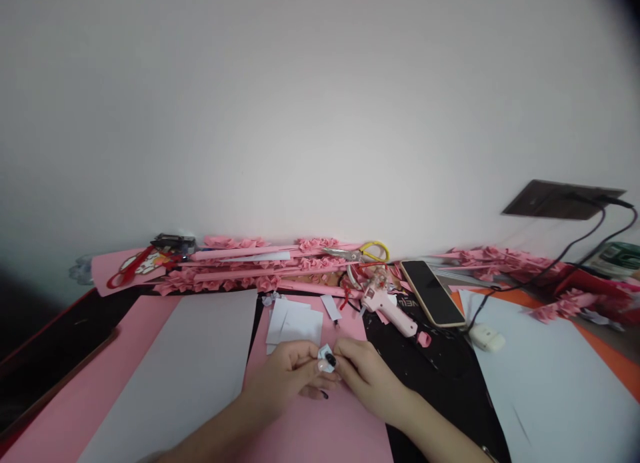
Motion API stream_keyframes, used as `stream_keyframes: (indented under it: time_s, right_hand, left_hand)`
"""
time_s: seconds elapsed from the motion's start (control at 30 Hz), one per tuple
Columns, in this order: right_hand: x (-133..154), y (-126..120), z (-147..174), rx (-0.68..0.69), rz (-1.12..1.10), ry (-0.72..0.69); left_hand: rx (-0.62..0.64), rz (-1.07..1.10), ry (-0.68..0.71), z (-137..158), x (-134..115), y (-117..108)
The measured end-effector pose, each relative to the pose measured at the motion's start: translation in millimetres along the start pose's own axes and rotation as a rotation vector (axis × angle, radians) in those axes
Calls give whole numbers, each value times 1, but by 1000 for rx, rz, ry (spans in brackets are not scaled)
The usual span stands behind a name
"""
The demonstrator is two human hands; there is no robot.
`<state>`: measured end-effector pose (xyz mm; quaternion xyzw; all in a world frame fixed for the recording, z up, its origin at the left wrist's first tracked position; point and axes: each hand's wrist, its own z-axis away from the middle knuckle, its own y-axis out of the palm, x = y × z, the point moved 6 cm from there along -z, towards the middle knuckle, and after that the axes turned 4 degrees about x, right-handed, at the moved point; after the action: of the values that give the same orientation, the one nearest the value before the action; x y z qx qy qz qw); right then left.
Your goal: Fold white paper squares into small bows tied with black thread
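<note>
Over a pink sheet, my left hand and my right hand meet at a small folded piece of white paper. Both hands are closed, with thumbs and fingers pinching the piece from either side. Its lower part is covered by my thumbs, one with a dark nail. Just beyond my left hand lies a loose stack of white paper squares. A narrow white paper strip rests to its right.
Behind are pink paper flower stems, yellow-handled scissors and a pink glue gun. A phone, a white charger and dark cables lie right. Large white sheets flank the pink one; a wall rises behind.
</note>
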<state>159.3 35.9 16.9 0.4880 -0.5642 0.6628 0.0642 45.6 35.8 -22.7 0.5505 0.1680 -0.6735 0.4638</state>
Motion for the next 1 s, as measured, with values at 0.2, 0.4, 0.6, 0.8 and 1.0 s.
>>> stream_keyframes:
  time_s: [0.2,0.4,0.6,0.8,1.0]
  right_hand:
    - [2,-1,1,-2,23,-27]
    - [-1,0,2,-29,22,-27]
    - [1,1,1,-11,3,-11]
    - [2,2,1,-24,-26,-31]
    - [1,-1,3,-95,-32,-52]
  left_hand:
    - [-6,-14,-10,1,0,1]
    - [-43,-55,21,0,0,1]
    - [-23,-87,98,-1,-3,2]
    - [-10,-95,112,0,-3,2]
    - [5,-54,116,0,-3,2]
